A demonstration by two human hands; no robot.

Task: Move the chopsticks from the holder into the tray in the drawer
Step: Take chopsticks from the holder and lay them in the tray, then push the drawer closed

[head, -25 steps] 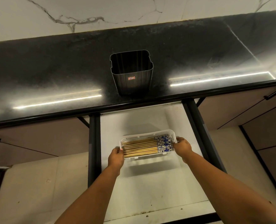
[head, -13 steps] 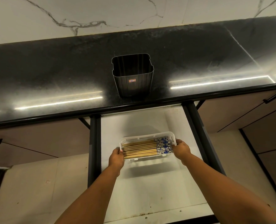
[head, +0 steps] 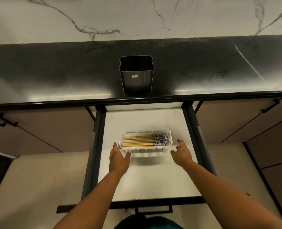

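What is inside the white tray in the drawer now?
The white tray holds a flat layer of chopsticks, lying side by side with blue-patterned ends to the right. Whether more lie beneath them cannot be seen. Both hands are off the tray.

Head camera looks steeply down, close above the open drawer [head: 147,179]; countertop [head: 54,71] beyond.

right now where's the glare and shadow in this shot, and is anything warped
Head view: glare streaks lie on the black countertop either side of the holder; the tray casts a soft shadow on the drawer floor toward the viewer; the wide lens bows the counter edge; the left hand and right hand look slightly soft.
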